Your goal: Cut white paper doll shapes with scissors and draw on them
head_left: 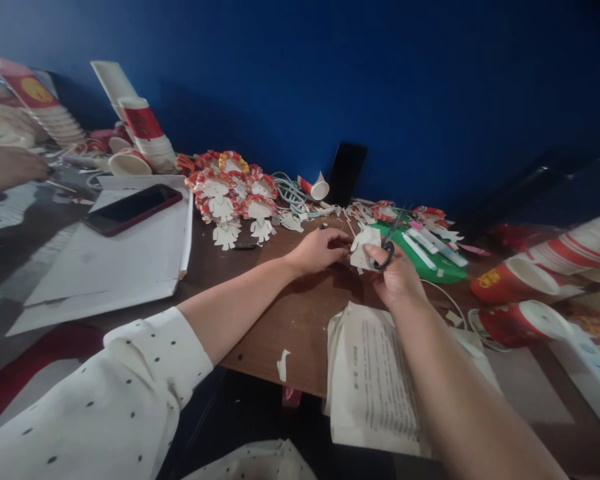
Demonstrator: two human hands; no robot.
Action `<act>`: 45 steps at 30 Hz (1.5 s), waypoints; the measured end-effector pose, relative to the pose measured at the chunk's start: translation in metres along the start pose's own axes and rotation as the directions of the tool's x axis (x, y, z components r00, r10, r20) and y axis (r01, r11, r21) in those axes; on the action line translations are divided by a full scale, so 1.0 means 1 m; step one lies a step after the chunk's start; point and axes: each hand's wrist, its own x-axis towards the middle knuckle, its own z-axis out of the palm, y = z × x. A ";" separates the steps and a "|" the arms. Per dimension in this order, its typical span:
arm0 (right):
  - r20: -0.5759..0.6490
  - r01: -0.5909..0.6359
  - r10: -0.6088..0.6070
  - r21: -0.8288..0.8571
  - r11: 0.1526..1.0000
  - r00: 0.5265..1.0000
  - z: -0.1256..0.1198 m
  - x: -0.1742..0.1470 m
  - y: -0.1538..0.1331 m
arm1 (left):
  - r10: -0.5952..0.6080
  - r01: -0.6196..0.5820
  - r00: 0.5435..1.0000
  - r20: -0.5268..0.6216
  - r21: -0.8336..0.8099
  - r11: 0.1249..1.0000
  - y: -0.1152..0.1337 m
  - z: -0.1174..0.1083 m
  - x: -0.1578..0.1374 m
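A white paper cut-out [365, 248] with drawn lines is held up above the brown table. My left hand [320, 252] reaches its left edge, thumb and fingers closed against it. My right hand [397, 277] grips black-handled scissors [389, 256], their blades pointing up and away from me. The right thumb also presses on the cut-out. Just beyond the left hand lies a pile of paper dolls [223, 200] with red frilled hair. Past the right hand, white marker pens [430, 241] rest on a green sheet [453, 270].
A phone [135, 209] lies on a white box [105, 263] at left; another phone [349, 172] leans on the blue wall. Stacked paper cups [147, 133] stand behind. Red cups [515, 280] and a power strip [587, 360] are at right. A co-worker's hand [10, 170] shows far left. Printed pages [375, 380] overhang the front edge.
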 end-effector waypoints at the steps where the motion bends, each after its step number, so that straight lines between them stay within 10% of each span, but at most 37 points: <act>1: 0.007 0.014 -0.014 -0.001 1.000 1.000 0.000 0.000 0.000 | -0.007 0.006 1.000 0.013 0.005 1.000 0.000 0.000 0.000; 20: -0.015 0.043 -0.044 -0.077 0.996 0.999 0.004 -0.002 0.002 | 0.125 -0.105 0.986 -0.113 0.169 0.980 0.006 0.001 -0.004; 32: -0.052 0.054 -0.055 -0.022 0.998 0.997 0.001 0.000 0.001 | 0.190 -0.185 0.982 0.019 0.334 0.924 0.010 0.004 -0.005; 39: -0.027 0.084 -0.084 0.010 0.996 0.996 0.005 -0.005 -0.007 | 0.109 -0.046 0.984 -0.144 0.383 0.923 0.000 -0.003 0.002; 45: -0.120 0.218 -0.260 -0.279 0.935 0.958 -0.007 0.001 0.000 | 0.221 -0.107 0.917 -0.333 0.327 0.939 -0.002 -0.010 0.006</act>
